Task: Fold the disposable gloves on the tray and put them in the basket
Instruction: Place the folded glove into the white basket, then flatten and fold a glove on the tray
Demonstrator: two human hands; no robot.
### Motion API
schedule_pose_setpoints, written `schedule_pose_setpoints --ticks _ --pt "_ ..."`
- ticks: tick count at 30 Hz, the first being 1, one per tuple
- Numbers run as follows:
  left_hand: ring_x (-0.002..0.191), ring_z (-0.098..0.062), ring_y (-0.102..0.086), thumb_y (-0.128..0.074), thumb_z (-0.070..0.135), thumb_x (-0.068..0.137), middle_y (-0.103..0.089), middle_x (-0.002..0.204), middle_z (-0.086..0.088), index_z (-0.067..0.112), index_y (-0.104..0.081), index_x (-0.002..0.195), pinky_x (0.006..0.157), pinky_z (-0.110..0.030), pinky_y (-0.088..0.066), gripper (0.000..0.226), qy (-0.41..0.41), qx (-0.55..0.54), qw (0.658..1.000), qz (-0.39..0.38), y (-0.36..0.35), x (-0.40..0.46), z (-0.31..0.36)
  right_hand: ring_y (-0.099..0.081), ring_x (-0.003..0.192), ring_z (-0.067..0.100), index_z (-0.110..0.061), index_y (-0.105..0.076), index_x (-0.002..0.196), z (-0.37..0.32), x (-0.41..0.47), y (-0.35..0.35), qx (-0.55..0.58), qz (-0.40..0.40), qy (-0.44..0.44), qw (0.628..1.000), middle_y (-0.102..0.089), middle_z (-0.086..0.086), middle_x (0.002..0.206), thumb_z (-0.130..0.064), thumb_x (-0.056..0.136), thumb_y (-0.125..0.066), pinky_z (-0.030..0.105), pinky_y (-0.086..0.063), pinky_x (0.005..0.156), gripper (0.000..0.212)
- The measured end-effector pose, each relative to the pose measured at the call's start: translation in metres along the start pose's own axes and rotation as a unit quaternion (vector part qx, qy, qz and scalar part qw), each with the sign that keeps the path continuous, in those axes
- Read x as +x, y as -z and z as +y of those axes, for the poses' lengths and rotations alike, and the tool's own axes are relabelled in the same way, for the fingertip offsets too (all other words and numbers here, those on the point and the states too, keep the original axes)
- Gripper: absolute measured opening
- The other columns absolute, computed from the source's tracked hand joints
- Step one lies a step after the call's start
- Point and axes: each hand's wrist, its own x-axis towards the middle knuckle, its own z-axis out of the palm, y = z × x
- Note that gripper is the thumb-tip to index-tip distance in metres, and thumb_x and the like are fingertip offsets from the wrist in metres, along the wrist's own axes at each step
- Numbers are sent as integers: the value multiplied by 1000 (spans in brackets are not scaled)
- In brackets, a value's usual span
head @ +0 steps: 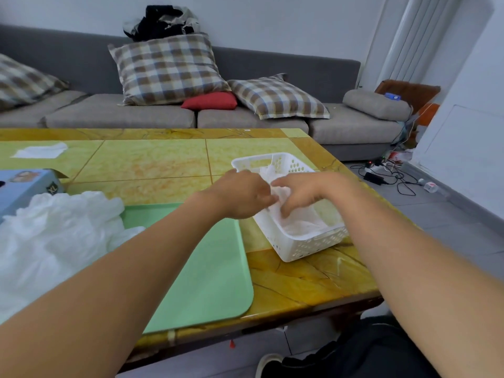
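Bare forearms, no sleeves; dark trousers (381, 347) and a white-soled dark shoe (268, 366).

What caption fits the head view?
Both hands tuck a folded glove into the white basket beside the green tray.

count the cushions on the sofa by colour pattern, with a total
Plaid cushions: 3 (one at the left edge, one upright, one lying flat)
Red cushion: 1
Plain grey cushion: 1
Total: 5
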Motion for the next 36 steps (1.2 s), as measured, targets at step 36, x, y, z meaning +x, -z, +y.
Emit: schedule_pose_setpoints --ticks 36 --pt "139 -26 -41 -51 18 101 -39 154 0 36 -35 150 111 -39 -36 55 385 -176 906 9 61 -267 -186 -66 97 -3 -25 -79 105 -244 25 -103 151 52 405 900 -75 -18 103 -38 82 -83 26 -54 89 26"
